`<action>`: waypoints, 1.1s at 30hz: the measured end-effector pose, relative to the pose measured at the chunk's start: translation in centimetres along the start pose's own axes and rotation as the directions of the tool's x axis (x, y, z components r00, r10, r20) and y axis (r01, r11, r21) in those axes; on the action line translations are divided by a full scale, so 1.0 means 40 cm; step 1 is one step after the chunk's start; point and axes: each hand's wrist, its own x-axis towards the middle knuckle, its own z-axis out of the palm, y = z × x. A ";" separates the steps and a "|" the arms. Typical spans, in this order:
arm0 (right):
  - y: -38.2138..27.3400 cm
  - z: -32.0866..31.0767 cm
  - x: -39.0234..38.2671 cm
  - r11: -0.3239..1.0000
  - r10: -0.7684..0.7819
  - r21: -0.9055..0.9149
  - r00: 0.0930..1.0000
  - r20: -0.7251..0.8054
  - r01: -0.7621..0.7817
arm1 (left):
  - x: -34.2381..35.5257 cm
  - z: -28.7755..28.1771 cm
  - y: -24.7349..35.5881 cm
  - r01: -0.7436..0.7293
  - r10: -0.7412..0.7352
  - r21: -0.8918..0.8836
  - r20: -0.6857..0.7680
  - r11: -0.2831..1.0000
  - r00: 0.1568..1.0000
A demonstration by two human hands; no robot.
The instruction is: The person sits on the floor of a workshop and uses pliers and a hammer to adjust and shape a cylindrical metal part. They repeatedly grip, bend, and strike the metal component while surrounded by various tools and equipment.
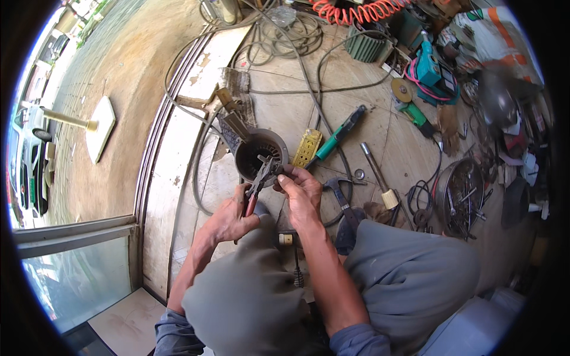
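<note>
My left hand [228, 218] is wrapped round the red handles of a pair of pliers [252, 202], whose dark jaws point up and away from me. Close by the jaws, my right hand [304, 194] has thumb and fingers pinched together on a small dark piece, too small to make out. Just beyond both hands, a round grey metal motor housing [281, 141] lies with its mouth facing up and slots showing inside. The pliers overlap its near rim in view; whether they touch it I cannot tell.
Right of the housing lie a yellow power strip [308, 147], a green-and-black tool [339, 137], a hammer [341, 194] and a metal rod [373, 165]. Farther right are a green angle grinder [414, 113] and a basin of tools [442, 196]. Cables [309, 89] cross the tiles.
</note>
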 end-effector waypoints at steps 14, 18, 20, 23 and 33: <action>-0.125 0.082 -0.077 0.924 -0.311 -0.188 0.942 0.128 0.331 | -0.059 -0.014 -0.024 -0.142 0.250 -0.552 0.125 0.822 0.960; -0.144 0.066 -0.084 0.904 -0.290 -0.265 0.936 0.198 0.336 | -0.060 -0.007 -0.019 -0.148 0.281 -0.589 0.140 0.794 0.950; -0.142 0.070 -0.089 0.890 -0.323 -0.268 0.925 0.199 0.369 | -0.057 0.001 -0.023 -0.168 0.298 -0.588 0.131 0.791 0.946; -0.146 0.081 -0.099 0.846 -0.358 -0.335 0.907 0.219 0.415 | -0.044 0.027 -0.057 -0.250 0.352 -0.576 0.071 0.778 0.933; -0.156 0.067 -0.102 0.850 -0.336 -0.366 0.925 0.178 0.379 | -0.044 0.020 -0.051 -0.185 0.363 -0.639 0.158 0.746 0.918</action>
